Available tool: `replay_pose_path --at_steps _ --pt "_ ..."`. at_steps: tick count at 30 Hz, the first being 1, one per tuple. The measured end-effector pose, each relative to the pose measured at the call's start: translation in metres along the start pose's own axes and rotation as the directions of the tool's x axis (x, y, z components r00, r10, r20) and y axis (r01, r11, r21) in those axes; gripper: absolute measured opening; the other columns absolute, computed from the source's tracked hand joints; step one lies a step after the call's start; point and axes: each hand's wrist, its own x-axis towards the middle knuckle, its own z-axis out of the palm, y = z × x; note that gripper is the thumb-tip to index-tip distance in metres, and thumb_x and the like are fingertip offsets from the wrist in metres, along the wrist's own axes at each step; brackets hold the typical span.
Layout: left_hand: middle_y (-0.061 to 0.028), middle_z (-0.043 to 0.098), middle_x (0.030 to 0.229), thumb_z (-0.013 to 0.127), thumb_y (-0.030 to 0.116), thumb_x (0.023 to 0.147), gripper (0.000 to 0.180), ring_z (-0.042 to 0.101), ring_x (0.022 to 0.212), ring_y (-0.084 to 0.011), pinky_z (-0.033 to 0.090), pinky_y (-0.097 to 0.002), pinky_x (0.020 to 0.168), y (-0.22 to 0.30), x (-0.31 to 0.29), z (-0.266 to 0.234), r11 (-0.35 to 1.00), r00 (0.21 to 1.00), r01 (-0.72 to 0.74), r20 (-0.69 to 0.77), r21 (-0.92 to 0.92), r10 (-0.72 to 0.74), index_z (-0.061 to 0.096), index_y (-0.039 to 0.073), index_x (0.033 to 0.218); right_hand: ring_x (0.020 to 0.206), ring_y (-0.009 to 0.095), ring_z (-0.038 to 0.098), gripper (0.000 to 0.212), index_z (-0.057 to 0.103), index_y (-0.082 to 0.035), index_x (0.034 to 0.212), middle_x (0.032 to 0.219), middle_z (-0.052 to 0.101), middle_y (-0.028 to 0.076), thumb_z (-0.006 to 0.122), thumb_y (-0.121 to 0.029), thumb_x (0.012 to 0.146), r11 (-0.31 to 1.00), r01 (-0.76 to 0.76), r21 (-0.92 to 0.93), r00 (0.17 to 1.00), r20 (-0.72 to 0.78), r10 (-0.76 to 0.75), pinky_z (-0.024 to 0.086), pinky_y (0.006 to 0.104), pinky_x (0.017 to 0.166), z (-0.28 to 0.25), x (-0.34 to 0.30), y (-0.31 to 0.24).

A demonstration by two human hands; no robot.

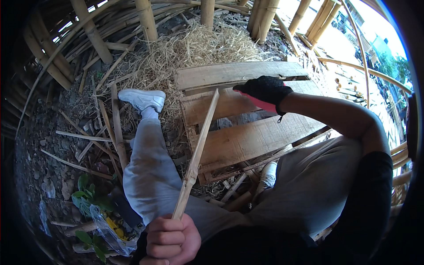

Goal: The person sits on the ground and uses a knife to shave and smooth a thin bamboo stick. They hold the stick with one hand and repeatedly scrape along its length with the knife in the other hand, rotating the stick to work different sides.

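Observation:
My left hand (172, 240) is bare and closed in a fist around the lower end of a split bamboo strip (194, 163). The pale strip slants up and away, with a node partway along it and its far end over the wooden pallet (251, 137). Above the pallet's slats, my right hand (264, 92) wears a black and pink work glove. Its fingers reach leftward, close together and stretched out, a short gap from the strip's far tip. I see nothing held in it, though its far side is hidden.
Dry shavings (190, 53) are heaped beyond the pallet. Loose bamboo pieces (110, 128) lie left of my leg (152, 150), with a clear plastic bag (112, 232) and green leaves (84, 194) nearer. Upright bamboo poles (146, 20) stand at the back.

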Motion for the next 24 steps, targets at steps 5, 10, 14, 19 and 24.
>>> replay_pose_path --at_steps 5,10,14,19,24 --pt "0.0041 0.032 0.063 0.037 0.048 0.109 0.038 0.033 0.051 -0.0121 0.028 -0.0327 0.057 -0.004 -0.005 -0.017 0.978 0.990 0.130 -0.066 0.165 -0.121 0.041 0.011 0.100 0.100 0.036 0.068 0.051 0.067 -0.015 0.126 0.107 0.072 0.014 0.034 -0.050 0.109 0.998 -0.016 0.059 0.977 -0.210 0.028 0.052 0.0454 0.093 -0.017 -0.008 -0.007" --pt "0.0021 0.039 0.074 0.032 0.053 0.108 0.042 0.047 0.066 -0.0148 0.048 -0.0455 0.077 -0.007 -0.014 -0.037 0.953 0.846 0.255 0.439 0.161 -0.301 0.038 0.012 0.103 0.101 0.035 0.068 0.047 0.064 -0.016 0.129 0.108 0.072 0.014 0.041 -0.051 0.106 0.901 -0.189 0.391 0.967 -0.087 0.241 0.052 0.0441 0.093 -0.042 -0.007 -0.027" --pt "-0.0045 0.041 0.095 0.030 0.048 0.109 0.035 0.050 0.090 -0.0246 0.044 -0.0707 0.106 -0.016 -0.009 -0.028 0.907 0.743 0.271 0.529 0.324 -0.411 0.038 0.015 0.105 0.101 0.033 0.069 0.049 0.065 -0.015 0.127 0.110 0.072 0.013 0.046 -0.054 0.104 0.925 0.045 0.377 0.950 -0.304 0.078 0.051 0.0438 0.091 -0.040 -0.015 -0.033" --pt "-0.0056 0.039 0.098 0.029 0.042 0.111 0.029 0.052 0.094 -0.0273 0.049 -0.0690 0.102 -0.019 0.000 -0.035 0.909 0.728 0.236 0.557 0.344 -0.400 0.037 0.016 0.107 0.098 0.031 0.070 0.045 0.068 -0.013 0.118 0.106 0.073 0.013 0.051 -0.051 0.103 0.891 -0.136 0.432 0.901 -0.319 0.293 0.052 0.0412 0.087 -0.052 0.009 -0.007" --pt "-0.0068 0.041 0.097 0.029 0.042 0.110 0.029 0.054 0.091 -0.0266 0.051 -0.0697 0.097 -0.025 0.003 -0.035 0.896 0.725 0.200 0.555 0.397 -0.408 0.037 0.014 0.104 0.095 0.030 0.069 0.039 0.071 -0.014 0.116 0.103 0.074 0.011 0.058 -0.046 0.101 0.817 -0.116 0.565 0.895 -0.296 0.333 0.052 0.0394 0.086 -0.020 0.008 0.056"
